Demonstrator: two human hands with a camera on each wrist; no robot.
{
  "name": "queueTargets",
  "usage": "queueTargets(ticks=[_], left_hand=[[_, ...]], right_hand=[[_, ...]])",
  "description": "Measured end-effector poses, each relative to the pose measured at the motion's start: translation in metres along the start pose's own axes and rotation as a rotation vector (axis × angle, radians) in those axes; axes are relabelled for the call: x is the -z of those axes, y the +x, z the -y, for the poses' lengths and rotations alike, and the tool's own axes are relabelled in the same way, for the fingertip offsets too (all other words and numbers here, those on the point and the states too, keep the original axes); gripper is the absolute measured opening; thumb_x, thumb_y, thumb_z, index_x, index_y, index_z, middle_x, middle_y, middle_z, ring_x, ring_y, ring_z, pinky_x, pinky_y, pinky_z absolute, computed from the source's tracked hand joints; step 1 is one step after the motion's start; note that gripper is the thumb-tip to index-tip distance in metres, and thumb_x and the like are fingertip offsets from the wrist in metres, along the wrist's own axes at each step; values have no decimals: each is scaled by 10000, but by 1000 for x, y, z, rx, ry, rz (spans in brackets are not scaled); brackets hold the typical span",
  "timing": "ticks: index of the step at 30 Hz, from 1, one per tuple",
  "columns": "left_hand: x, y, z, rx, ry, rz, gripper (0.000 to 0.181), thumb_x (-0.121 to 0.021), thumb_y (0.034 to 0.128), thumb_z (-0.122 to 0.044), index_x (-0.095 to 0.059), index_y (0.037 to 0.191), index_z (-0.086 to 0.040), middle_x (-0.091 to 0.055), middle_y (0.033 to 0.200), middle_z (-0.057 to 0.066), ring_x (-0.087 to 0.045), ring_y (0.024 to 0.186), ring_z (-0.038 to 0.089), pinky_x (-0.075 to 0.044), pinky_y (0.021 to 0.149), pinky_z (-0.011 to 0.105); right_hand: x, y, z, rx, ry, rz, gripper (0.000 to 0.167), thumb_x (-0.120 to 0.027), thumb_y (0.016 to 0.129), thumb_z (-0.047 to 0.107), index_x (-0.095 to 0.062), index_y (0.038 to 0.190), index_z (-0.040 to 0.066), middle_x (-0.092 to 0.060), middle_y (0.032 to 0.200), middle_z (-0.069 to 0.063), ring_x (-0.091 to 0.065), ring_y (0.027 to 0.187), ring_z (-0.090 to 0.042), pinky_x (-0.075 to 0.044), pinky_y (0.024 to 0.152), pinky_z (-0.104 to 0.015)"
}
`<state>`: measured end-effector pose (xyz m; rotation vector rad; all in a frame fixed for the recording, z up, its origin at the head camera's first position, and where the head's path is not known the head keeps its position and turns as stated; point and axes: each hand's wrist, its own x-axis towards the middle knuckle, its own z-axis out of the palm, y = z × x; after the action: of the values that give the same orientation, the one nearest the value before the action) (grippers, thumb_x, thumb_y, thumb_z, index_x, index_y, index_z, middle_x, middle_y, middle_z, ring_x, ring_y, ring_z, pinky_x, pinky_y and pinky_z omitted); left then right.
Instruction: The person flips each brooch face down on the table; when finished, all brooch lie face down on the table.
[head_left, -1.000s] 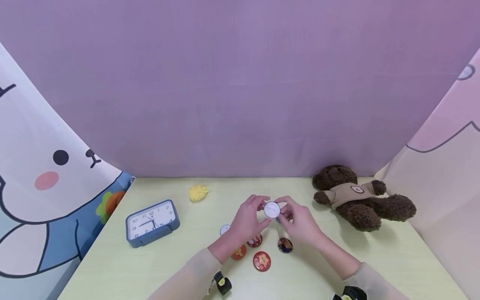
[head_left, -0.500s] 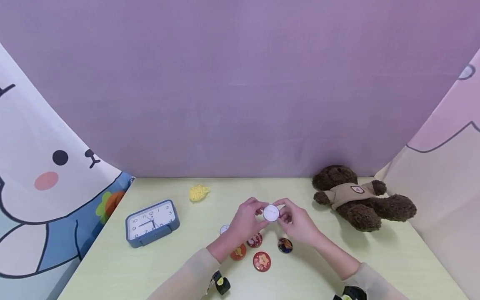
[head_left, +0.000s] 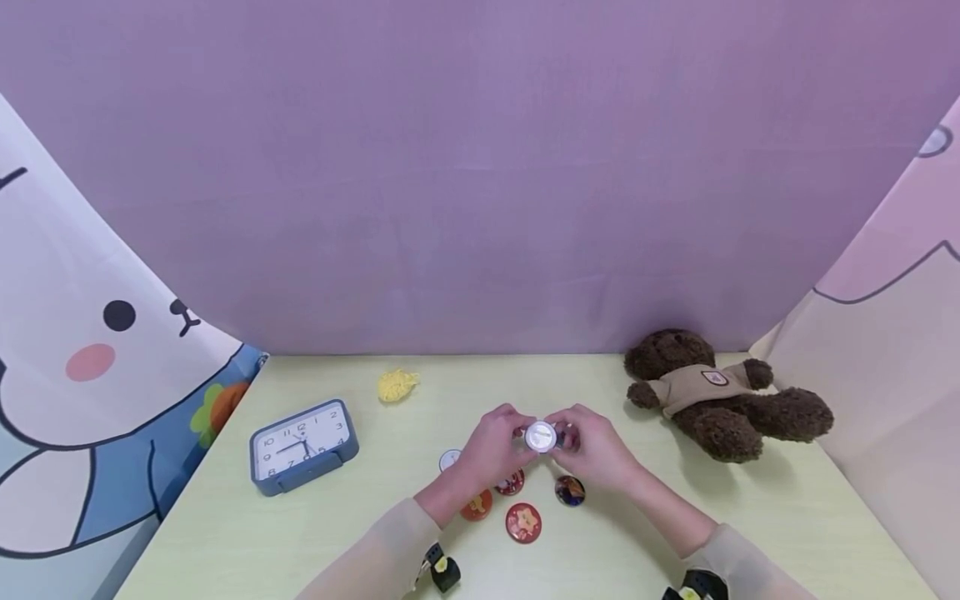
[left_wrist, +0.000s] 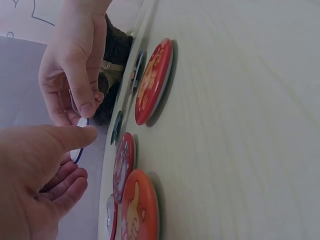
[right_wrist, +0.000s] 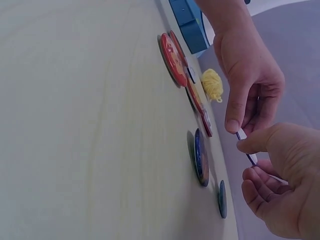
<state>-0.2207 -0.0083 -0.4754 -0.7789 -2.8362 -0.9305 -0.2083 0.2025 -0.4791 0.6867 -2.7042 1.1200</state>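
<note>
A small round white disc with a dark rim (head_left: 541, 437) is pinched between both hands above the table. My left hand (head_left: 489, 450) grips its left edge with thumb and fingers, and my right hand (head_left: 597, 448) its right edge. In the left wrist view the disc (left_wrist: 76, 154) shows nearly edge-on beside the left thumb. Below the hands lie a red star badge (head_left: 523, 523), a dark picture badge (head_left: 570, 491), an orange badge (head_left: 477, 505) and a red badge (head_left: 511, 482) partly behind the left hand. A white badge (head_left: 450, 459) lies left of that hand.
A blue clock (head_left: 304, 446) stands on the table (head_left: 225, 533) at the left. Farther back is a ball of yellow yarn (head_left: 396, 386). At the right a brown teddy bear (head_left: 731, 425) lies on its back. The right wrist view shows a small dark disc (right_wrist: 223, 199) on the table.
Both hands have come slightly lower and nearer the front with the disc between them. The disc's face has tilted a little. The badges on the table have not moved.
</note>
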Motion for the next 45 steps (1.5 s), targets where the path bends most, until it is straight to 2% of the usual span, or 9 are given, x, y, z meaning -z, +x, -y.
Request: queueTargets(ticks=[11, 21, 32, 37, 42, 45], left_hand=[[-7, 0, 4, -3, 44, 29, 444, -910, 857, -218, -768, 1240, -44, -726, 1052, 49, -630, 882, 102, -595, 829, 198], [-13, 0, 4, 30, 76, 71, 424, -886, 886, -280, -778, 1231, -59, -738, 1061, 37, -656, 937, 100, -616, 921, 262], [-15, -2, 5, 30, 96, 93, 343, -883, 890, -256, -806, 1151, -48, -753, 998, 40, -624, 866, 74, -600, 836, 223], [-14, -2, 6, 41, 129, 117, 338, -884, 881, -278, -819, 1121, -49, -729, 978, 34, -593, 821, 63, -574, 768, 185], [-12, 4, 3, 21, 130, 111, 364, -869, 886, -297, -812, 1157, -60, -741, 1005, 36, -627, 843, 71, -567, 745, 174], [-12, 13, -2, 9, 107, 104, 371, -851, 905, -290, -799, 1197, -68, -751, 1042, 55, -680, 891, 111, -584, 751, 192]], right_hand=[[-6, -1, -6, 16, -58, 44, 346, -868, 839, 48, -753, 1164, 20, -697, 932, -62, -565, 711, -20, -524, 618, -178], [-11, -3, -5, 38, -110, 57, 313, -872, 829, 40, -761, 1118, -3, -695, 920, -40, -552, 684, -2, -515, 612, -167], [-16, -5, -2, 97, -158, 55, 284, -866, 815, 20, -758, 1072, -30, -707, 936, -75, -562, 706, -37, -513, 624, -171], [-16, -3, -1, 89, -173, 69, 292, -854, 814, 27, -759, 1083, -38, -702, 932, -68, -561, 729, -29, -525, 645, -179], [-2, 1, -2, 31, -144, 3, 307, -823, 814, -10, -755, 1110, -55, -687, 891, -78, -617, 741, -110, -561, 660, -206], [7, 3, -7, -5, -138, -41, 300, -816, 836, -13, -751, 1127, -38, -701, 909, -91, -626, 719, -102, -554, 639, -207]])
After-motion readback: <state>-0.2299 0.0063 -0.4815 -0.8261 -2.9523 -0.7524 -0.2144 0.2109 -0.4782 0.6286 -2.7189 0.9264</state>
